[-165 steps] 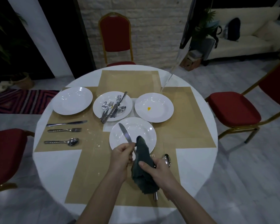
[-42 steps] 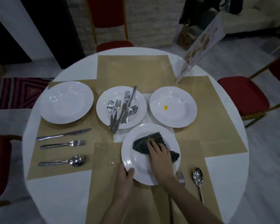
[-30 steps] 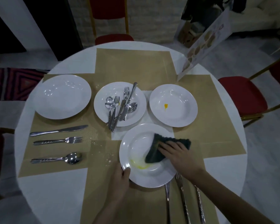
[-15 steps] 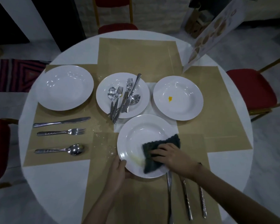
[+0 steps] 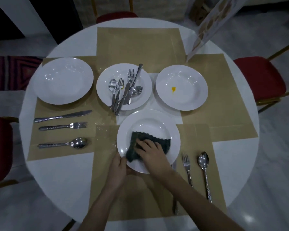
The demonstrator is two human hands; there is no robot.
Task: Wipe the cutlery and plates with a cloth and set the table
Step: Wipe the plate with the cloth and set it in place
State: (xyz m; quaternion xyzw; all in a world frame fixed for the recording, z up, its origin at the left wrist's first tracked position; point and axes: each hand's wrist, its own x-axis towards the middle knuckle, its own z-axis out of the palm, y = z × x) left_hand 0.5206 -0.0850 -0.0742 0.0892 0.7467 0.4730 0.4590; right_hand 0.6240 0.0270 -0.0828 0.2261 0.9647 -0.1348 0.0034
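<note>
A white plate (image 5: 150, 124) lies on the near tan placemat. My right hand (image 5: 151, 151) presses a dark green cloth (image 5: 158, 139) flat into its bowl, fingers spread over the cloth. My left hand (image 5: 118, 165) grips the plate's near-left rim. To the right of this plate lie a fork (image 5: 187, 167) and a spoon (image 5: 204, 170); a knife (image 5: 175, 205) shows partly under my right forearm. The middle plate (image 5: 105, 84) carries a pile of several forks, spoons and knives (image 5: 125, 90). The right plate (image 5: 182, 104) has a yellow spot (image 5: 173, 89).
At the left setting, a clean plate (image 5: 63, 80) sits above a knife (image 5: 63, 116), fork (image 5: 63, 126) and spoon (image 5: 63, 144). Red chairs (image 5: 259, 77) ring the round white table (image 5: 60, 177). A printed card (image 5: 212, 22) stands at the far right edge.
My right hand has swept the cloth from the plate's right side round to its left-centre; the yellow smear near the front of the bowl no longer shows. My left hand keeps its hold on the rim.
</note>
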